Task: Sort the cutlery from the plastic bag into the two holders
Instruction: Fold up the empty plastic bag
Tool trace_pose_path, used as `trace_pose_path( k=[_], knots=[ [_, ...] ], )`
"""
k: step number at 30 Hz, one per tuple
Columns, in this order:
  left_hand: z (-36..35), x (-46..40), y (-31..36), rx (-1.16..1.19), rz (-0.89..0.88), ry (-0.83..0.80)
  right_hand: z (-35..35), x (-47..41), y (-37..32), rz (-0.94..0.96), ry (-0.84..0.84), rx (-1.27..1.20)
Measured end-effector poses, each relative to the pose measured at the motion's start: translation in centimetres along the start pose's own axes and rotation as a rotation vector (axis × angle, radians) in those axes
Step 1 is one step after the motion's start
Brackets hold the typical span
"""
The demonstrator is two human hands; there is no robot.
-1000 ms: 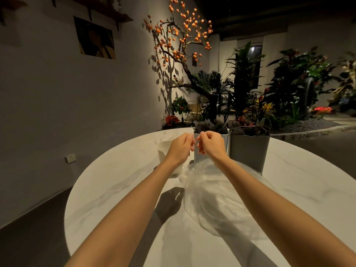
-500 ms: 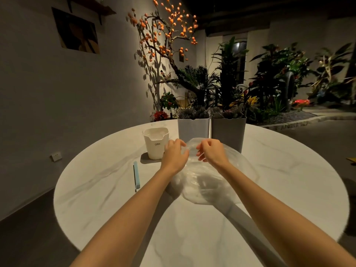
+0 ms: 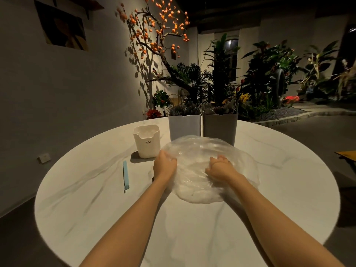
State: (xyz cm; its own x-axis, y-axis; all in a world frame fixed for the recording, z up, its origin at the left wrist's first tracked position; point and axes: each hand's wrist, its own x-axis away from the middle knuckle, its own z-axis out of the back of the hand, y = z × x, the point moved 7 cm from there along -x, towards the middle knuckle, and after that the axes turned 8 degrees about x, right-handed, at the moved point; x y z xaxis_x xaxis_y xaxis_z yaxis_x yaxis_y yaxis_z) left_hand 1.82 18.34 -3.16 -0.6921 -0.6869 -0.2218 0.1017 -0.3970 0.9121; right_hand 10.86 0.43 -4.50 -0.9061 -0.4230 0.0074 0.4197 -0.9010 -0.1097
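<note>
Right, nearest first: both forearms reach out over the round marble tabletop [image 3: 107, 218] to the plastic bag [image 3: 208, 151], which lies mid-table, puffed up and crumpled. Left hand [image 3: 164, 166] sits at the bag's left edge, fingers curled into the film; looks like a pinch on the rim, though the fingertips are hidden. Right hand [image 3: 219, 168] is on top of the bag, fingers bunched and gripping a fold of film. Handling call: the film is thin, limp, slippery, no stiffness of its own, so it will slide on the marble and collapse when pulled. I can't make out any cutlery through it; weight unknown, probably light. Best hold is the open rim, one hand each side, spread the mouth, then reach in rather than lift by a single fold. Left of the bag lies a pale blue stick-like item [image 3: 125, 176], apart from it. Behind, a small white cup [image 3: 147, 145] stands just left; beyond the bag, touching or nearly so, the white holder [image 3: 184, 126] and grey holder [image 3: 220, 126], side by side, both already stuffed with utensils.
</note>
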Motion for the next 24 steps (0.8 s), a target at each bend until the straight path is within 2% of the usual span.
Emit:
trace_pose_path(
  k=[5,10,14,20,22,24],
  knots=[
    [0.4,0.7,3.0,0.345,-0.202,-0.008,1.0,0.4,-0.3,0.02,0.076,-0.017],
    [1.2,1.5,4.4,0.436,-0.366,0.023,1.3,1.1,-0.9,0.068,0.06,-0.21],
    [2.4,1.8,4.3,0.486,-0.37,0.137,2.5,2.3,-1.9,0.197,0.162,-0.295],
    [3.3,1.2,2.9,0.436,-0.358,0.171,4.5,4.9,-4.9,0.616,0.416,-0.374],
    [3.6,0.9,2.2,0.442,-0.315,0.182,5.8,6.0,-5.4,0.705,0.6,-0.348],
    [3.9,0.8,1.6,0.437,-0.245,0.192,6.6,6.8,-6.1,0.78,0.792,-0.206]
  ],
)
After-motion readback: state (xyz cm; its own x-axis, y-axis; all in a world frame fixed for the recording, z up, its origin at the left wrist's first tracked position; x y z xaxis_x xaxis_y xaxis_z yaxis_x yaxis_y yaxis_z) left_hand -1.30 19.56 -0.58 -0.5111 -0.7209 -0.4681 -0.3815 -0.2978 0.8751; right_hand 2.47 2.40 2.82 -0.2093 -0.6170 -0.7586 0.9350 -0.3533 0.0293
